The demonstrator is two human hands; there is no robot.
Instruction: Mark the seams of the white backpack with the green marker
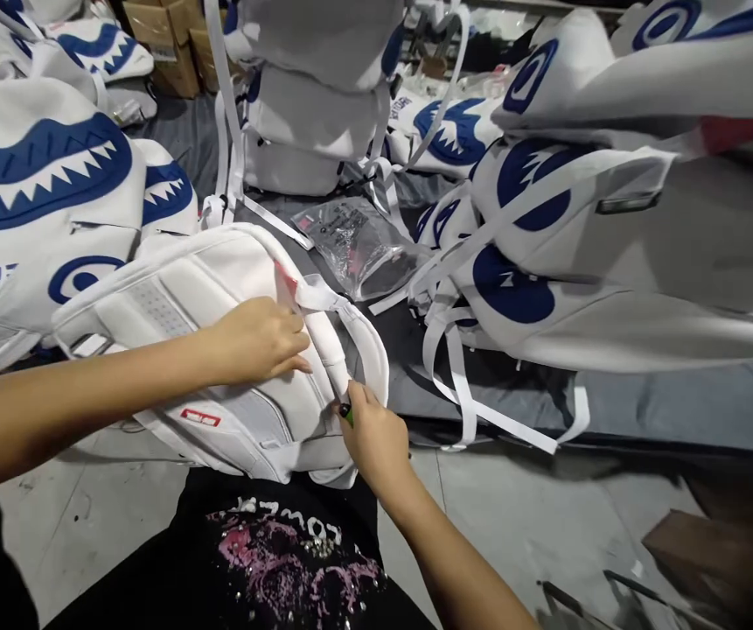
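Note:
A white backpack (225, 271) lies tilted across the table edge and my lap, its padded back panel and straps facing up. A small red label (201, 417) shows on its lower part. My left hand (261, 341) is closed on the fabric of the back panel, near a red patch by the top edge. At the right end of the backpack, beside a looped strap (369, 341), my right hand (376, 433) is closed round a small green and black tool (347, 413). Most of that tool is hidden by the fingers, so its kind does not show.
White backpacks with blue shark-mouth prints (35, 166) lie at the left. More backpacks (579, 245) are piled at the right, straps trailing over the grey table (665, 402). A clear plastic bag (363, 249) and a backpack stack (314, 114) lie beyond. Cardboard boxes (163, 44) stand behind.

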